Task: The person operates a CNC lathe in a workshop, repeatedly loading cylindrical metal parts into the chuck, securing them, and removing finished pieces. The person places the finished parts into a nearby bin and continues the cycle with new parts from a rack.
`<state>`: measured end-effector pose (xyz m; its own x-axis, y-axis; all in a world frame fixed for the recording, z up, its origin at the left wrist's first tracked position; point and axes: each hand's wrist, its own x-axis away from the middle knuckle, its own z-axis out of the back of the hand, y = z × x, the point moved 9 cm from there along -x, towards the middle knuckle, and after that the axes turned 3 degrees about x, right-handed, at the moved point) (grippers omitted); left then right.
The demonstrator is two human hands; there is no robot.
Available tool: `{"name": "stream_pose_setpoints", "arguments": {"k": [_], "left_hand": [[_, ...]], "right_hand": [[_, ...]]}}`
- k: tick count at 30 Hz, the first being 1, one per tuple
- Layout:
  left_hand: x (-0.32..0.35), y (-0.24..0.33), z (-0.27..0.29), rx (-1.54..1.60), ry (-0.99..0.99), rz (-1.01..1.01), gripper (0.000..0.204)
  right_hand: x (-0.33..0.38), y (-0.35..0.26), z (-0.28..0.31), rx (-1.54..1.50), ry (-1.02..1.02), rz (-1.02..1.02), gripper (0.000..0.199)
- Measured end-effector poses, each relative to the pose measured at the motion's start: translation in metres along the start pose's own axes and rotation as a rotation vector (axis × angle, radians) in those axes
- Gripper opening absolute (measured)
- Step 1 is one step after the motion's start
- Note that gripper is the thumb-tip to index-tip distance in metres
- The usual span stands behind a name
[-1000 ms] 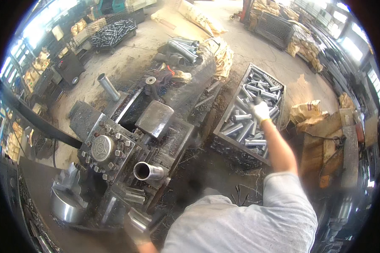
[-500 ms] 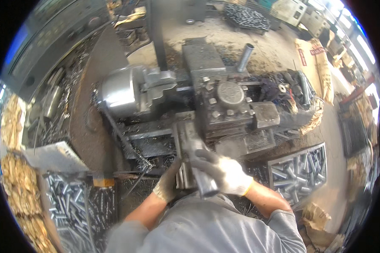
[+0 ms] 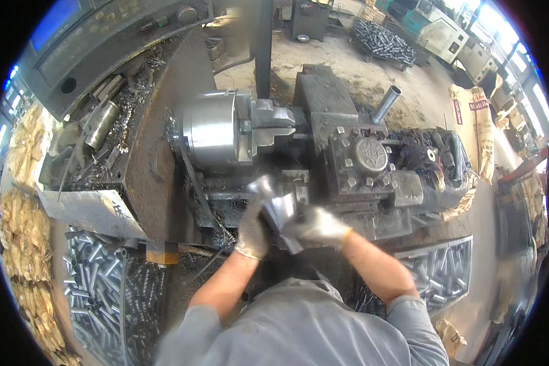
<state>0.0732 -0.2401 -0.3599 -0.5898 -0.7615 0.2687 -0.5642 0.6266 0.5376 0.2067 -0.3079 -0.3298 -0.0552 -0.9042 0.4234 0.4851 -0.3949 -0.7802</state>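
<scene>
Both my hands wear pale work gloves with dark, dirty palms. Between them, in front of the lathe, is a shiny metal tube [image 3: 280, 209], tilted and smeared by motion; whether a second tube overlaps it I cannot tell. My left hand [image 3: 252, 230] is closed on its left side. My right hand [image 3: 320, 226] grips it from the right, its fingertips blurred. Beyond them stands the lathe chuck [image 3: 212, 129], its jaws [image 3: 269, 126] facing the tool post [image 3: 369, 156] with its ring of bolts. Another metal tube [image 3: 386, 105] stands upright behind the tool post.
Bins of metal tubes stand low on the left [image 3: 94, 287] and right [image 3: 439, 274]. A metal guard [image 3: 158, 134] rises left of the chuck, with curled swarf [image 3: 204, 201] hanging beside it. Dark rags [image 3: 416, 149] lie right of the tool post. A loaded cart [image 3: 384, 44] stands far back.
My hands have moved forward, away from my body, with the tube now raised and tilted between them. My left hand has come up alongside it. The view has shifted, so the lathe appears farther right.
</scene>
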Motion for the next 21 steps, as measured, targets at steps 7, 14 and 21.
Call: {"name": "stream_pose_setpoints", "arguments": {"k": [7, 14, 21], "left_hand": [[-0.035, -0.019, -0.067, -0.037, -0.337, 0.271, 0.067], [-0.051, -0.003, -0.039, -0.962, -0.136, -0.253, 0.033], [0.078, 0.018, 0.201, -0.404, 0.578, -0.235, 0.023]], "right_hand": [[0.034, -0.087, 0.063, -0.081, 0.161, 0.312, 0.084], [-0.031, -0.171, 0.222, 1.219, 0.480, 0.603, 0.049], [-0.163, -0.074, 0.210, 1.266, -0.019, 0.299, 0.060]]}}
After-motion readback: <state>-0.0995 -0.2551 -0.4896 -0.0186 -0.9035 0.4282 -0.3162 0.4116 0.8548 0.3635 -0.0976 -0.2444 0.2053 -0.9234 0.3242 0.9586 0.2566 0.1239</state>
